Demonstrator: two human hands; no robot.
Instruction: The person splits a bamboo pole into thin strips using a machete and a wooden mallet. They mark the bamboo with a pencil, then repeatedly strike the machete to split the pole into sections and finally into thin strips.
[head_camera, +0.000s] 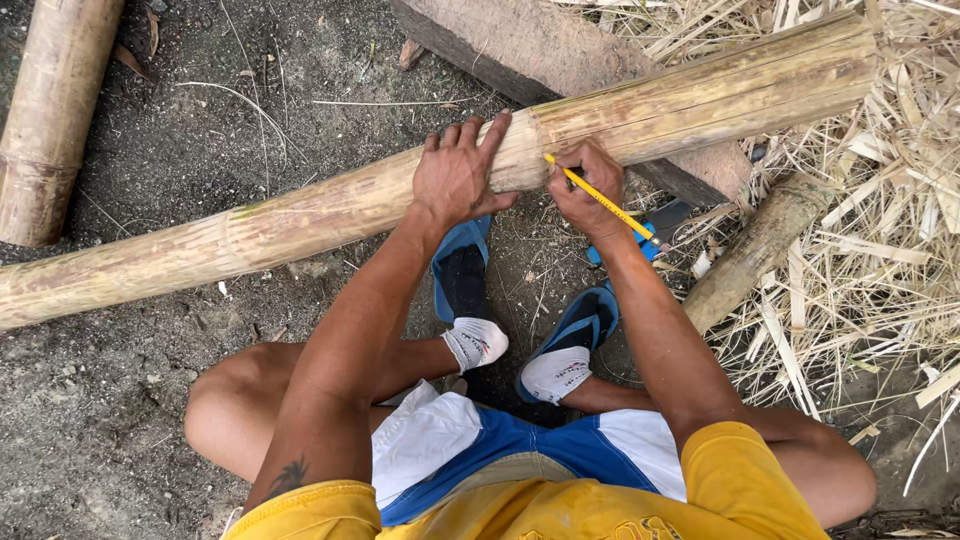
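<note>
Right under the head camera, a yellow shirt (560, 505) fills the bottom edge, and just beyond it blue and white shorts (500, 445) over two bent knees: the person is squatting low. Two feet in white socks sit in blue sandals (462, 262) on dark, gritty ground (130, 400). Up the forearms we go, and here's the action: the left hand (458, 175) lies flat on top of a long bamboo pole (330, 205), fingers spread and reaching over its curve, palm pressing down. Just beside it, the right hand (582, 185) is curled closed, pinching a yellow pencil (600, 198) between thumb and fingers, the tip touching the pole right at a ringed node between the two hands. The pole runs across the whole view, low at the left edge and rising to the upper right, where it crosses over a grey wooden beam (560, 45). A second, thicker bamboo piece (50, 110) lies at the upper left, well apart from the hands. On the right, a heap of pale bamboo strips and shavings (880, 230) covers the ground, with a short weathered stick (755, 250) lying half in it.
</note>
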